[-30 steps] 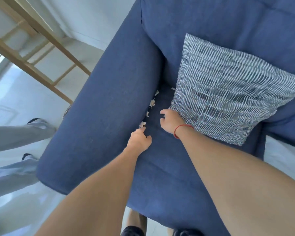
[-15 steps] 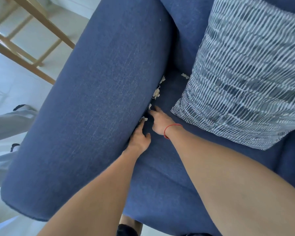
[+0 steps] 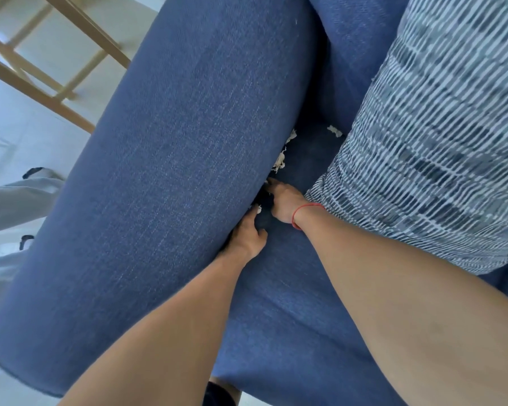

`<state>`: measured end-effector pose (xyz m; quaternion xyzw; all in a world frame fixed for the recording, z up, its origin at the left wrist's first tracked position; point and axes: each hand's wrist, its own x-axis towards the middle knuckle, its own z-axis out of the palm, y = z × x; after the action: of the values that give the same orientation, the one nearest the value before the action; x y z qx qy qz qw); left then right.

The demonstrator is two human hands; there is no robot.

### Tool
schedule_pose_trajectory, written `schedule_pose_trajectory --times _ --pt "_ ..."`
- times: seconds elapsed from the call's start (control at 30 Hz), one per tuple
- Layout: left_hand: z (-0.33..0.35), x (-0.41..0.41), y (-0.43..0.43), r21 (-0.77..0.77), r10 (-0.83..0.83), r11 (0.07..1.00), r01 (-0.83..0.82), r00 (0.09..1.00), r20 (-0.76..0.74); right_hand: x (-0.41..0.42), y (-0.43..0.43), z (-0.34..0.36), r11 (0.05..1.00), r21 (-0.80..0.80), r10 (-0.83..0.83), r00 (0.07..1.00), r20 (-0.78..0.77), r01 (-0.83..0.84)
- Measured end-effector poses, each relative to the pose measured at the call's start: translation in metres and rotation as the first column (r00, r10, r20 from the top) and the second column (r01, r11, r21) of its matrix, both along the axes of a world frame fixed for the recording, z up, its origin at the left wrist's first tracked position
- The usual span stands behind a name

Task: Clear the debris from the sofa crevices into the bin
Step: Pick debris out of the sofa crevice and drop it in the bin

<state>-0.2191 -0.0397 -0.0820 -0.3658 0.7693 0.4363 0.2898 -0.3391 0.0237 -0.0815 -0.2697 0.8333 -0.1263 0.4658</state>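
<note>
**Digging bits out of the sofa gap**

Down by the armrest [image 3: 165, 183], both my hands are at the crack where it meets the seat cushion [image 3: 282, 312]. I think this is the picking step, w/ no bin in view yet.

My left hand [image 3: 245, 235] is pushed against the armrest side, fingers [image 3: 251, 216] reaching into the gap. One white scrap [image 3: 258, 208] sits right at the tips. Can't tell if I'm pinching it or just touching it.

My right hand [image 3: 285, 202], w/ a red string [image 3: 301, 212] on the wrist, points into the crack too. Its fingers are bent, but I can't tell if they hold anything.

More white bits [image 3: 280, 161] lie up the gap, just past my right fingertips. One more bit [image 3: 334, 131] sits near the striped pillow [image 3: 440, 148].

Next I prob need to pinch each bit tight, pull it out, then find the bin.
</note>
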Motion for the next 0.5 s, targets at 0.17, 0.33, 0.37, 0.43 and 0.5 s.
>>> schedule_pose_trajectory --times 0.17,0.33,0.37,0.43,0.5 --pt "0.012 0.001 0.011 -0.117 0.198 0.971 -0.207 0.977 -0.084 0.007 0.012 0.019 0.989 -0.063 -0.133 0.991 -0.035 0.130" --pt "0.052 -0.010 0.017 -0.175 0.228 0.951 -0.255 0.961 -0.157 -0.002 0.037 0.053 0.947 -0.173 -0.299 0.939 -0.168 0.270" --pt "0.063 -0.015 0.017 -0.176 0.220 0.952 -0.252 0.959 -0.180 -0.007 0.040 0.064 0.939 -0.196 -0.320 0.928 -0.189 0.284" --pt "0.090 -0.027 0.016 -0.177 0.209 0.951 -0.252 0.950 -0.231 -0.017 0.042 0.090 0.923 -0.224 -0.363 0.903 -0.232 0.313" --pt "0.116 -0.039 0.011 -0.184 0.209 0.946 -0.265 0.937 -0.279 -0.029 0.038 0.115 0.916 -0.242 -0.381 0.883 -0.275 0.320"
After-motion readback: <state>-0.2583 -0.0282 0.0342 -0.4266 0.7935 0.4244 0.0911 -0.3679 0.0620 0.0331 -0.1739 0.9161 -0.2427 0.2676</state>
